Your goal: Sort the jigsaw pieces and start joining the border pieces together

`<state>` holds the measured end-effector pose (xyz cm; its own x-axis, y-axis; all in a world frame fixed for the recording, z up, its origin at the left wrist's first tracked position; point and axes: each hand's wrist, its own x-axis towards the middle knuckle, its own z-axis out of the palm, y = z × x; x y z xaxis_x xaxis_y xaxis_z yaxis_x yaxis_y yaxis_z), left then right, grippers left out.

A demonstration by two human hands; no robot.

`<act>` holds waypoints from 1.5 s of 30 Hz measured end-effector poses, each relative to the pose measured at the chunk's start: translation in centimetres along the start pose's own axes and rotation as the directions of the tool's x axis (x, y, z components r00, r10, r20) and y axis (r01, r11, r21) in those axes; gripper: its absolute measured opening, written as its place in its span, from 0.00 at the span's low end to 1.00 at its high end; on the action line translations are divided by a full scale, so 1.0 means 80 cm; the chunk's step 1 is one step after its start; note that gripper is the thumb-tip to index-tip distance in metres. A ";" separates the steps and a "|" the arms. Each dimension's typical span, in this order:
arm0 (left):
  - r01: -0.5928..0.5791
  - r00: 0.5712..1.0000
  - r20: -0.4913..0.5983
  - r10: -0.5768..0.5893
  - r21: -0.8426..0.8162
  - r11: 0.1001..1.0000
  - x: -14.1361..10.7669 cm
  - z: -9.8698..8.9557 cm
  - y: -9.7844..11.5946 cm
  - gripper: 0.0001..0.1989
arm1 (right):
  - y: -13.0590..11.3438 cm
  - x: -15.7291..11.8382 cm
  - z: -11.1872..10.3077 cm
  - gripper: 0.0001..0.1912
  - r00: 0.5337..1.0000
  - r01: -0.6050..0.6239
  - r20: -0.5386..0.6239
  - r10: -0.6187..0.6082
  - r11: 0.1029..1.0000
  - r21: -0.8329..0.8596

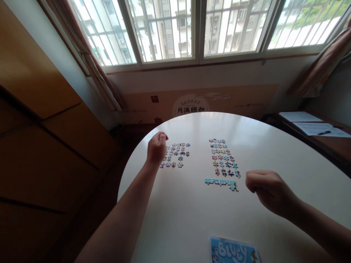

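My left hand (pixel 157 148) is closed in a fist at the left edge of a group of loose jigsaw pieces (pixel 180 158), hiding some of them. My right hand (pixel 270 190), also a fist, is to the right of a joined strip of light blue puzzle pieces (pixel 221 182), apart from it. Nothing shows in either fist. Beyond the strip, a second group of loose pieces (pixel 220 151) is laid out in rows. The strip's right end has a piece extending toward me.
A round white table (pixel 175 215) carries the puzzle. Near its front lies a blue Bluey box or card (pixel 234 252), cut off by the frame. At right, papers (pixel 319 129) and a pen (pixel 324 133) lie on a brown surface. Wooden cabinets (pixel 68 135) stand at left.
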<state>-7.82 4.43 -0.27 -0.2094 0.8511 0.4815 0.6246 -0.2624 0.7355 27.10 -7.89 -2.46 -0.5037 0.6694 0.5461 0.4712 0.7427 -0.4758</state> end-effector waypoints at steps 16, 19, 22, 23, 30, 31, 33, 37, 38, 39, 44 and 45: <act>0.053 0.914 0.287 -0.287 0.617 0.785 -0.003 0.028 -0.034 0.27 | 0.006 0.005 -0.005 0.16 0.994 0.001 -0.111 0.004 0.999 0.042; 0.079 0.925 0.223 -0.307 0.679 0.730 0.003 0.022 -0.043 0.27 | 0.007 0.005 -0.007 0.16 0.992 -0.001 -0.123 0.006 0.999 0.037; 0.180 0.921 0.113 -0.373 0.726 0.664 0.014 -0.001 -0.056 0.27 | 0.008 0.005 -0.009 0.16 0.991 0.001 -0.133 0.004 0.999 0.037; 0.206 0.916 0.088 -0.391 0.733 0.648 0.019 -0.013 -0.060 0.25 | 0.007 0.005 -0.010 0.16 0.991 0.001 -0.133 0.004 0.999 0.038; 0.271 0.890 0.069 -0.451 0.716 0.644 0.034 -0.075 -0.076 0.11 | 0.003 0.006 -0.011 0.16 0.992 0.012 -0.129 -0.007 0.999 0.036; 0.269 0.891 0.074 -0.448 0.709 0.652 0.033 -0.076 -0.076 0.11 | 0.003 0.006 -0.011 0.16 0.991 0.014 -0.130 -0.009 0.999 0.037; 0.269 0.893 0.072 -0.445 0.706 0.655 0.033 -0.076 -0.077 0.14 | 0.003 0.007 -0.011 0.16 0.991 0.018 -0.131 -0.013 0.999 0.040; 0.278 0.885 0.061 -0.461 0.726 0.629 0.033 -0.068 -0.075 0.14 | 0.004 0.006 -0.012 0.16 0.992 0.017 -0.122 -0.012 0.999 0.043; 0.278 0.884 0.059 -0.464 0.732 0.622 0.034 -0.067 -0.074 0.14 | 0.004 0.006 -0.012 0.16 0.993 0.017 -0.120 -0.012 0.999 0.044; 0.276 0.884 0.056 -0.464 0.738 0.616 0.034 -0.065 -0.073 0.14 | 0.004 0.006 -0.012 0.16 0.993 0.017 -0.119 -0.011 0.999 0.044; 0.272 0.879 0.059 -0.474 0.753 0.600 0.037 -0.061 -0.068 0.11 | 0.004 0.007 -0.012 0.17 0.992 0.014 -0.127 -0.005 0.998 0.063; 0.271 0.877 0.063 -0.477 0.753 0.600 0.037 -0.061 -0.067 0.11 | 0.004 0.007 -0.012 0.17 0.992 0.014 -0.128 -0.005 0.997 0.070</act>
<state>-15.47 6.14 -0.43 -0.4336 0.9002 0.0415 0.8841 0.4160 0.2128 27.71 -7.28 -1.64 -0.4091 0.6580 0.6322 0.4121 0.7514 -0.5154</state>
